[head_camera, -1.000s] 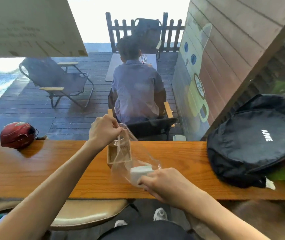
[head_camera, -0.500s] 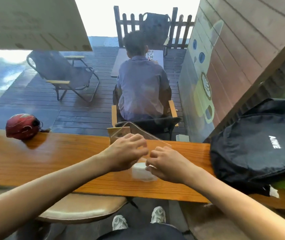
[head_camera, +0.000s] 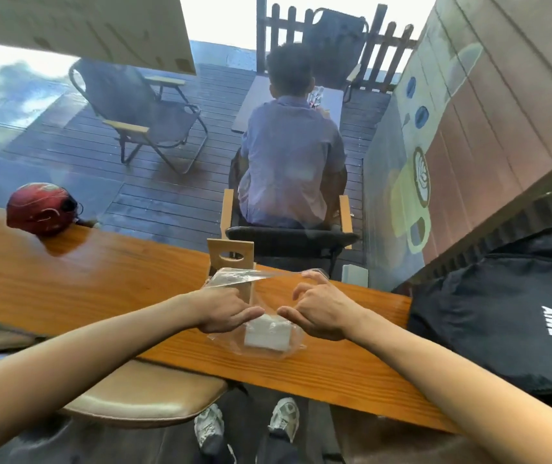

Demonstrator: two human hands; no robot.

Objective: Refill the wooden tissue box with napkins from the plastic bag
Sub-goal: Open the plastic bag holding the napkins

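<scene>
A clear plastic bag (head_camera: 234,277) lies on the wooden counter (head_camera: 83,283) with a white stack of napkins (head_camera: 268,333) inside its near end. My left hand (head_camera: 224,311) pinches the bag's left side beside the napkins. My right hand (head_camera: 318,313) pinches the right side, its other fingers spread. The wooden tissue box (head_camera: 231,259), upright with an oval slot, stands just behind the bag, its lower part hidden by plastic and my left hand.
A black backpack (head_camera: 509,316) sits on the counter at the right. A red helmet (head_camera: 40,209) rests at the far left. A window pane runs along the counter's far edge; a person sits outside. A padded stool (head_camera: 144,393) is below.
The bag came down from the air onto the counter. My left hand dropped from the bag's raised top to its side, and both hands now pull the opening apart around the napkins.
</scene>
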